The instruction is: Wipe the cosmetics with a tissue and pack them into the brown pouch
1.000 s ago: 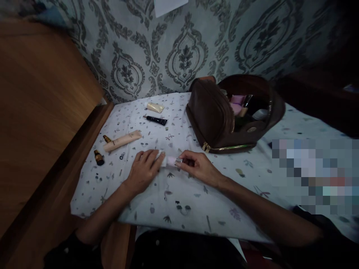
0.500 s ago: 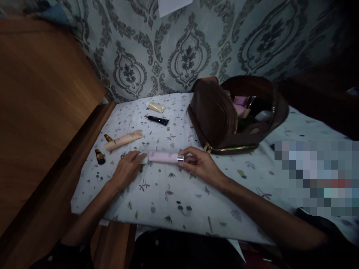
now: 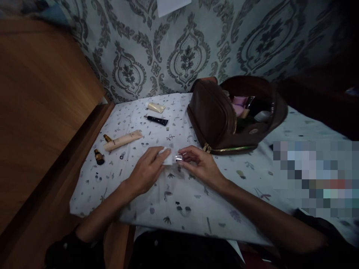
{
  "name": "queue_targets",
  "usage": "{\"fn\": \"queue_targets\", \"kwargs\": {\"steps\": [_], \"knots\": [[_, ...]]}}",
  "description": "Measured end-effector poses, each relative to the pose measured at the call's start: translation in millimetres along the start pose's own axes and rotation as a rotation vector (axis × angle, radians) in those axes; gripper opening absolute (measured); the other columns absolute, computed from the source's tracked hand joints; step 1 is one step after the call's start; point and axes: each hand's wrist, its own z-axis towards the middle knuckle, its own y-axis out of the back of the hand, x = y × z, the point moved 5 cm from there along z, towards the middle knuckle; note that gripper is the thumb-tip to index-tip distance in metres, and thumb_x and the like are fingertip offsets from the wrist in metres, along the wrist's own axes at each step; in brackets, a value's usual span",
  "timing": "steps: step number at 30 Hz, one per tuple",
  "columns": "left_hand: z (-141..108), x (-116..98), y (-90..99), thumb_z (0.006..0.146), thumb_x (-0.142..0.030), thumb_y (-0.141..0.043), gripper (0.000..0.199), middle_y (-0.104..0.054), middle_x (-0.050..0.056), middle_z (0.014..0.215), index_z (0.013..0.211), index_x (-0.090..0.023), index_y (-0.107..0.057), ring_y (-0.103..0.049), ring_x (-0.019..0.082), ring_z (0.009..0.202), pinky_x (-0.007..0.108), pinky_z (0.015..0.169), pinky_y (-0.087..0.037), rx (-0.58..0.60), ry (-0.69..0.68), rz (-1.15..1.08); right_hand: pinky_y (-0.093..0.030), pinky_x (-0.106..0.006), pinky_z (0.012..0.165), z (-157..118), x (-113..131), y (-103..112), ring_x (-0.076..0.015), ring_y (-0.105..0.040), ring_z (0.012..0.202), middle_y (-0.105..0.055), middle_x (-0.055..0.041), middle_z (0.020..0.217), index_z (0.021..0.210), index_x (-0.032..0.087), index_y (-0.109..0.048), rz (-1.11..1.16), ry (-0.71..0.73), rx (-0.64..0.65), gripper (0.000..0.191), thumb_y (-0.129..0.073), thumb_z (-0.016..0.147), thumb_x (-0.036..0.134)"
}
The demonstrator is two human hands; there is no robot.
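Tube: silver-capped tube (image 3: 178, 158), on the near-left side of the brown bag (image 3: 210, 112), outside it.
Axis: roughly left-right, across the bag's front; capped end points right. Opposite end hidden.
Right hand (image 3: 203, 166): just nearer than the bag's left front corner; thumb and fingertips pinched on the capped end.
Left hand (image 3: 148, 170): farther left of the bag; fingers together on a white cloth (image 3: 167, 158). Can't tell how hard they press the tube underneath.
Tube vs fingers: capped end between right thumb and index, rest runs left under cloth and left fingers.
Left of bag: cream tube (image 3: 156, 108), black tube (image 3: 157, 120); well left, beige tube (image 3: 123, 140), small bottle (image 3: 99, 157).
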Motion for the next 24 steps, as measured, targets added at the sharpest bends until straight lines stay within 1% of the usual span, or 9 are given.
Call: {"fn": "queue_targets", "kwargs": {"steps": [3,5,7,10,14,17,20,22,24], "knots": [[15,-14,-15.1,0.099,-0.021,-0.043,0.038,-0.058,0.015,0.122,0.136,-0.017,-0.043,-0.055,0.026,0.114,0.043,0.093,-0.052,0.056,-0.051,0.080,-0.058,-0.031,0.072,-1,2,-1,-0.0169,-0.065,0.079,-0.067,-0.0029,0.089,0.094,0.022,-0.066,-0.017,0.100,0.013,0.017,-0.070,0.078,0.026],[18,-15,-22.9,0.098,-0.025,-0.045,0.036,-0.060,0.015,0.119,0.132,-0.013,-0.046,-0.058,0.027,0.110,0.043,0.090,-0.052,0.110,-0.060,0.149,-0.058,-0.031,0.073,-2,2,-2,-0.0171,-0.066,0.083,-0.066,-0.0034,0.092,0.093,0.022,-0.066,-0.011,0.133,0.030,0.014,-0.068,0.079,0.024],[14,-8,-25.2,0.098,-0.025,-0.047,0.034,-0.062,0.015,0.116,0.129,-0.011,-0.049,-0.059,0.028,0.106,0.042,0.087,-0.051,0.137,-0.049,0.210,-0.059,-0.032,0.074,-2,0,-2,-0.0176,-0.066,0.084,-0.066,-0.0044,0.094,0.093,0.022,-0.066,0.007,0.133,0.043,0.014,-0.069,0.080,0.026],[-3,12,-19.3,0.096,-0.023,-0.051,0.033,-0.063,0.016,0.116,0.127,-0.012,-0.051,-0.060,0.028,0.107,0.041,0.088,-0.050,0.138,-0.002,0.261,-0.060,-0.035,0.076,-3,-1,-3,-0.0190,-0.066,0.088,-0.066,-0.0057,0.096,0.093,0.022,-0.067,0.012,0.111,0.065,0.017,-0.071,0.080,0.031],[-32,49,-4.3,0.095,-0.022,-0.052,0.035,-0.062,0.015,0.119,0.129,-0.016,-0.051,-0.060,0.028,0.108,0.042,0.088,-0.050,0.166,0.125,0.275,-0.059,-0.037,0.081,-2,-3,-4,-0.0187,-0.066,0.086,-0.067,-0.0049,0.094,0.097,0.022,-0.067,-0.012,0.029,0.076,0.020,-0.071,0.080,0.032],[-49,67,2.5,0.096,-0.020,-0.048,0.034,-0.062,0.012,0.116,0.130,-0.019,-0.050,-0.063,0.024,0.101,0.037,0.083,-0.053,0.211,0.238,0.191,-0.059,-0.037,0.082,0,-5,-3,-0.0185,-0.066,0.087,-0.066,-0.0050,0.095,0.101,0.022,-0.069,0.011,-0.015,0.077,0.026,-0.072,0.077,0.032],[-58,70,2.8,0.096,-0.019,-0.045,0.033,-0.061,0.008,0.109,0.129,-0.020,-0.050,-0.064,0.020,0.095,0.032,0.077,-0.054,0.232,0.274,0.098,-0.059,-0.035,0.077,1,-11,-4,-0.0172,-0.066,0.082,-0.065,-0.0050,0.095,0.104,0.021,-0.070,0.055,-0.114,0.107,0.032,-0.074,0.075,0.035],[-61,67,2.3,0.096,-0.018,-0.043,0.033,-0.060,0.007,0.106,0.128,-0.020,-0.050,-0.064,0.020,0.091,0.030,0.074,-0.054,0.226,0.270,0.079,-0.059,-0.032,0.068,1,-18,-6,-0.0147,-0.064,0.070,-0.065,-0.0030,0.086,0.105,0.019,-0.069,0.098,-0.220,0.153,0.037,-0.074,0.074,0.039],[-64,64,3.0,0.095,-0.016,-0.042,0.035,-0.060,0.007,0.104,0.129,-0.020,-0.051,-0.063,0.019,0.089,0.030,0.073,-0.054,0.224,0.265,0.060,-0.057,-0.030,0.063,0,-22,-7,-0.0130,-0.062,0.064,-0.064,-0.0011,0.080,0.104,0.018,-0.069,0.143,-0.283,0.171,0.039,-0.076,0.072,0.040]]}}
